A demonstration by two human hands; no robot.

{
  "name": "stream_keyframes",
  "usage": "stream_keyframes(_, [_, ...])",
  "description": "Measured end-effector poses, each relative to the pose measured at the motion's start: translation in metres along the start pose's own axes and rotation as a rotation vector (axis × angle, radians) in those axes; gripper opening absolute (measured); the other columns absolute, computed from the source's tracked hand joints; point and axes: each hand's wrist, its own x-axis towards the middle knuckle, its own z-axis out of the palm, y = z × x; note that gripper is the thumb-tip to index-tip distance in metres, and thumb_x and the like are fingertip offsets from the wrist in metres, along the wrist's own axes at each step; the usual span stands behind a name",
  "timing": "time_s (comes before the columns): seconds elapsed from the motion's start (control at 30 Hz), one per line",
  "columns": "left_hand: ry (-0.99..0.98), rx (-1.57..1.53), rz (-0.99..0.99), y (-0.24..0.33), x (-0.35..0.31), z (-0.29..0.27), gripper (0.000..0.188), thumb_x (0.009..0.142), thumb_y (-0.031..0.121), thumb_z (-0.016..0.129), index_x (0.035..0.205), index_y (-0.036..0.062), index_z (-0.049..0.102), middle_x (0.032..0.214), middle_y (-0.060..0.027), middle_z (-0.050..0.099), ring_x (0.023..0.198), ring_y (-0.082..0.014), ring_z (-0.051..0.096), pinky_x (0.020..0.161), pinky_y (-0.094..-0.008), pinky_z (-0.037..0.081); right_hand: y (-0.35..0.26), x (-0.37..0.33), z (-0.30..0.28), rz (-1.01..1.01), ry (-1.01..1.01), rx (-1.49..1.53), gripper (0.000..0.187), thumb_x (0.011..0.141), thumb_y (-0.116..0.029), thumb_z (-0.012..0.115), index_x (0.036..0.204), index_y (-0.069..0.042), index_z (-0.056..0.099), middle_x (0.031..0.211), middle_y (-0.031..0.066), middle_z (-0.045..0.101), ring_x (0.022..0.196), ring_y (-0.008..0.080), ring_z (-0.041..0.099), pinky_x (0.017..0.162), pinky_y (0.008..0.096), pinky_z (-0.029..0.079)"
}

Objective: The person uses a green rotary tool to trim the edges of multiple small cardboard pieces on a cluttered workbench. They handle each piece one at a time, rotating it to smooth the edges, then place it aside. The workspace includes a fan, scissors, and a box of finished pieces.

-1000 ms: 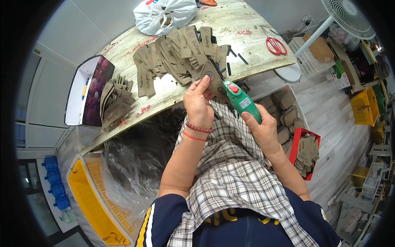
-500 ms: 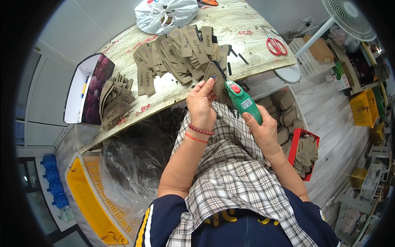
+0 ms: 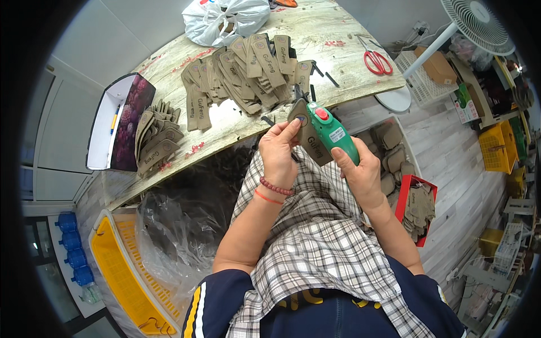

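Note:
In my left hand (image 3: pixel 279 156) a khaki fabric tab (image 3: pixel 314 147) with dark lettering and a small emblem is pinched between thumb and fingers. My right hand (image 3: pixel 362 176) is wrapped round a green hand-held electric cutter (image 3: pixel 333 130) with a red button. The cutter's head lies against the tab's dark-edged upper end, and its blade is mostly hidden. Both are held over my lap at the table's near edge. Just beyond lies a heap of similar khaki tabs (image 3: pixel 230 73). A short dark strip (image 3: pixel 267 120) shows beside my left fingers.
On the wooden table (image 3: pixel 344 70) are red-handled scissors (image 3: pixel 377 62), a white plastic bag (image 3: pixel 225 21) and an open box (image 3: pixel 125 121) with stacked tabs (image 3: pixel 159 141) beside it. A red box (image 3: pixel 421 207) of tabs stands at my right, a yellow crate (image 3: pixel 121 270) at lower left.
The tab has turned, and more of its face shows. My left hand has shifted slightly right and nearer to me. A dark strip now shows beside my left fingers.

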Motion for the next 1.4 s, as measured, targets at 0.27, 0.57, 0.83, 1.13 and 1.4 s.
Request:
stream_keyframes(0.27, [0.000, 0.150, 0.207, 0.015, 0.005, -0.015, 0.008, 0.085, 0.003, 0.069, 0.091, -0.0026, 0.068, 0.082, -0.0046, 0.069, 0.071, -0.0074, 0.060, 0.066, -0.0205, 0.047, 0.009, -0.001, -0.006, 0.029, -0.039, -0.013, 0.040, 0.088, -0.035, 0.069, 0.105, 0.001, 0.062, 0.070, 0.0071, 0.063, 0.062, 0.0115, 0.057, 0.058, 0.0282, 0.047])
stream_keyframes(0.57, [-0.085, 0.242, 0.166, 0.032, 0.009, -0.019, 0.009, 0.087, 0.004, 0.066, 0.094, -0.0027, 0.067, 0.084, -0.0064, 0.070, 0.072, -0.0092, 0.063, 0.066, -0.0211, 0.051, 0.009, 0.000, -0.007, -0.001, -0.052, -0.045, 0.042, 0.087, -0.034, 0.070, 0.107, 0.001, 0.062, 0.073, 0.0089, 0.064, 0.063, 0.0139, 0.059, 0.060, 0.0294, 0.048])
stream_keyframes(0.83, [-0.220, 0.658, 0.150, 0.077, 0.018, -0.035, 0.011, 0.089, 0.005, 0.064, 0.091, -0.0042, 0.068, 0.079, -0.0035, 0.067, 0.073, -0.0079, 0.060, 0.069, -0.0209, 0.047, 0.013, 0.007, -0.006, -0.046, -0.109, -0.122, 0.037, 0.086, -0.029, 0.072, 0.107, 0.000, 0.062, 0.072, 0.0089, 0.062, 0.063, 0.0129, 0.058, 0.059, 0.0297, 0.047])
stream_keyframes(1.13, [0.227, 1.632, 0.710, 0.294, 0.066, -0.163, 0.016, 0.086, 0.016, 0.064, 0.088, 0.0011, 0.068, 0.080, -0.0102, 0.058, 0.078, -0.0192, 0.058, 0.072, -0.0304, 0.047, 0.026, -0.003, -0.002, 0.063, -0.100, 0.061, 0.033, 0.090, -0.027, 0.068, 0.108, 0.000, 0.062, 0.066, -0.0020, 0.055, 0.052, 0.0049, 0.047, 0.048, 0.0224, 0.039])
stream_keyframes(1.4, [0.117, 1.602, 0.814, 0.288, 0.088, -0.238, 0.071, 0.081, 0.035, 0.070, 0.139, 0.0062, 0.044, 0.141, -0.0174, 0.044, 0.133, -0.0308, 0.038, 0.111, -0.0390, 0.028, 0.018, -0.008, 0.002, 0.083, -0.099, -0.033, 0.028, 0.093, -0.029, 0.061, 0.101, -0.002, 0.059, 0.072, -0.0020, 0.052, 0.056, 0.0050, 0.047, 0.048, 0.0213, 0.040])
